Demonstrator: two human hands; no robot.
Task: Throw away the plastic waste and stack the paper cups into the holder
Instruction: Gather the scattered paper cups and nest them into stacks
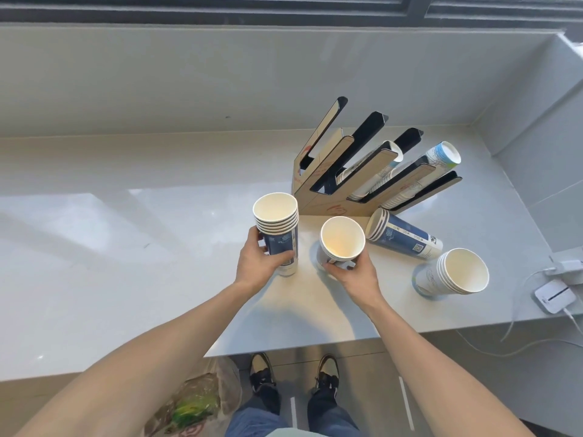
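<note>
On the counter (126,247), the left hand (257,268) grips an upright cup stack (279,234); the right hand's (355,274) fingers clasp a shorter stack (342,239) near the holder (362,171).

Four loose cup stacks (277,228) (one lying), one holder (328,184)

At frame centre you have two upright nested stacks of blue-and-white paper cups: a tall stack (277,231) and a short stack (340,241). Right of them a stack (403,236) lies on its side; another (454,272) leans lower right. The slotted holder (318,197), upper centre-right, already carries cups.
</note>
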